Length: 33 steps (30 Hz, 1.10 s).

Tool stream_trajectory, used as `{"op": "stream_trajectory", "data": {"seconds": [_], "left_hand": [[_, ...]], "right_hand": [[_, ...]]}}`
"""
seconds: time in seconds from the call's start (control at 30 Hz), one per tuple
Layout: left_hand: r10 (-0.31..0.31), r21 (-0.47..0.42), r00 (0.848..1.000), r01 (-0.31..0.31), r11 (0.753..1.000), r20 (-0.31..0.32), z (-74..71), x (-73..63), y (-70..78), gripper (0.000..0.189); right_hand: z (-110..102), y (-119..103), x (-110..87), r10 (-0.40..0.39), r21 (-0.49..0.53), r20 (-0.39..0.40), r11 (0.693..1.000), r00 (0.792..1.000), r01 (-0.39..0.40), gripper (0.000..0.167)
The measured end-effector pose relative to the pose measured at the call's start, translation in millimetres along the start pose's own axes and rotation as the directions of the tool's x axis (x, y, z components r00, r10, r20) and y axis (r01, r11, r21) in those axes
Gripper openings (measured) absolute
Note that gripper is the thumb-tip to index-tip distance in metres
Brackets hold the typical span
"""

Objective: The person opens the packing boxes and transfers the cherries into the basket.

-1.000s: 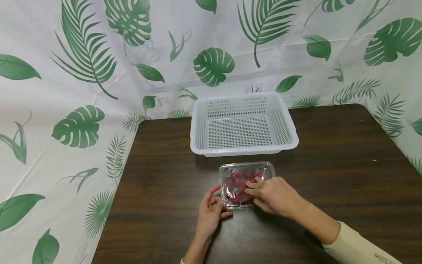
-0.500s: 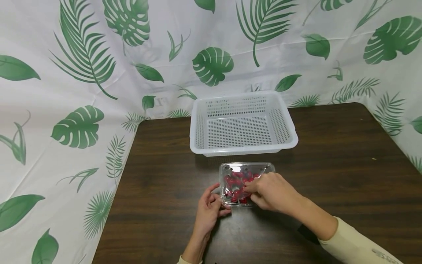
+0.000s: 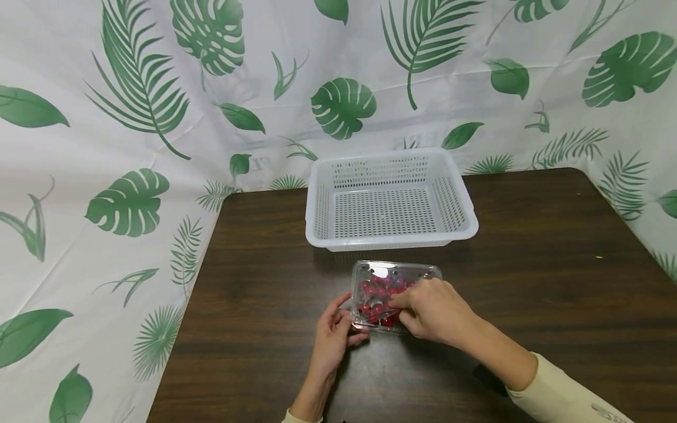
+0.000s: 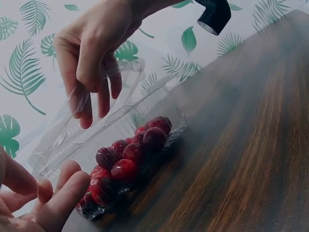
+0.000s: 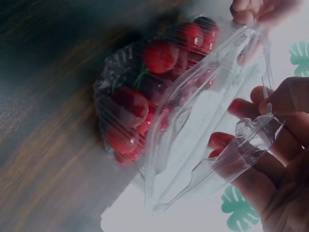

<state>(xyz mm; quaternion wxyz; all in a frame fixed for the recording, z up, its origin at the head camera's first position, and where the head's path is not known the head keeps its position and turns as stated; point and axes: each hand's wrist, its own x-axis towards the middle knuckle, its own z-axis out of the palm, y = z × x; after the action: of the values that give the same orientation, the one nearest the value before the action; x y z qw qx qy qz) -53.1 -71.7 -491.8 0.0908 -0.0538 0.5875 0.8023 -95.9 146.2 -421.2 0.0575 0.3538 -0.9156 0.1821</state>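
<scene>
A clear plastic clamshell box (image 3: 370,270) of dark red cherries (image 4: 125,169) lies on the table, its lid (image 5: 203,169) partly raised along one edge in both wrist views. My right hand (image 3: 436,311) pinches that lid edge between thumb and fingers; some fingers (image 5: 260,188) show through the clear plastic. At the box's front left corner, my left hand (image 3: 331,338) holds the plastic with bent fingers. Its fingertips (image 4: 72,188) appear close up in the left wrist view. The right hand covers the box's front right part in the head view.
A white perforated plastic basket (image 3: 391,241) stands behind the box on the dark wooden table (image 3: 254,305). A leaf-print cloth (image 3: 275,129) hangs along the back and left side. A black wrist device (image 4: 216,17) sits on the right forearm.
My right hand has shifted slightly left and down over the box, and the lid's front edge has lifted. My left hand has barely moved and stays at the corner.
</scene>
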Motion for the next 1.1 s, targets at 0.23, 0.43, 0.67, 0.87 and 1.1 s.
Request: {"op": "stream_trajectory", "data": {"seconds": [0.23,0.43,0.67,0.87,1.1], "left_hand": [[0.03,-0.018,0.999,-0.03,0.999,-0.029,7.5,-6.7,-8.5,0.076],[0.009,-0.078,0.995,-0.017,0.997,-0.097,14.2,-6.9,-10.9,0.073],[-0.016,-0.112,0.988,-0.002,0.994,-0.154,21.0,-4.2,-8.8,0.074],[-0.017,-0.109,0.981,-0.004,0.994,-0.191,25.0,-2.6,-8.2,0.072],[-0.055,-0.122,0.98,0.032,0.992,-0.189,19.7,-6.1,-7.2,0.066]], "right_hand": [[2,-4,-1.0,-0.036,-0.037,-0.008,0.999,0.999,0.036,0.022],[4,-3,-1.6,-0.071,-0.055,-0.028,0.996,0.997,0.069,0.022],[3,1,1.0,-0.108,-0.052,-0.044,0.993,0.993,0.106,0.019],[-5,2,6.1,-0.057,0.019,-0.037,0.998,0.998,0.058,0.018],[-24,5,9.6,0.009,0.049,-0.072,0.999,0.997,-0.005,0.025]]}}
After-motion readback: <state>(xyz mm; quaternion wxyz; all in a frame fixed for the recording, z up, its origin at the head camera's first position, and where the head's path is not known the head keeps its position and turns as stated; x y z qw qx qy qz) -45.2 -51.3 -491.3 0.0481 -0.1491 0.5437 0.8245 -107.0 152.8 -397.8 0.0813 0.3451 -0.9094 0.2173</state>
